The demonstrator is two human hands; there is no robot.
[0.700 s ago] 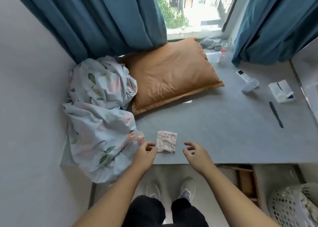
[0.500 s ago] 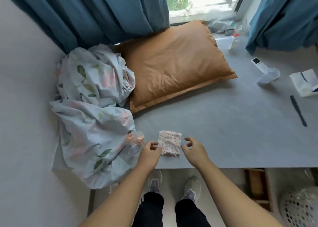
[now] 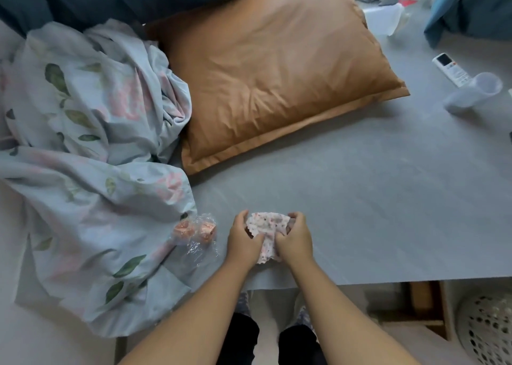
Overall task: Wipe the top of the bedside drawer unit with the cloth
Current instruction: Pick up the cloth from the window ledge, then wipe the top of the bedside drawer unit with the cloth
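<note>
A small white cloth point(image 3: 267, 225) with a pink speckled print is bunched up between both my hands, lifted slightly off the grey surface point(image 3: 374, 204) near its front edge. My left hand point(image 3: 243, 240) grips the cloth's left side. On the cloth's right side, my right hand point(image 3: 295, 238) is closed around the fabric. Part of the cloth hangs down between my palms. The grey top stretches away to the right and back. No drawer fronts are visible.
An orange pillow point(image 3: 277, 71) lies behind. A floral sheet point(image 3: 91, 157) is heaped at left. A clear wrapper with two pink items point(image 3: 198, 230) sits beside my left hand. A remote point(image 3: 451, 69) and plastic cup point(image 3: 473, 93) lie far right. A white basket point(image 3: 487, 328) stands below right.
The cloth lay flat with my hands open on either side of it. Both hands have since closed on it and gathered it up. The camera has tilted down and moved closer.
</note>
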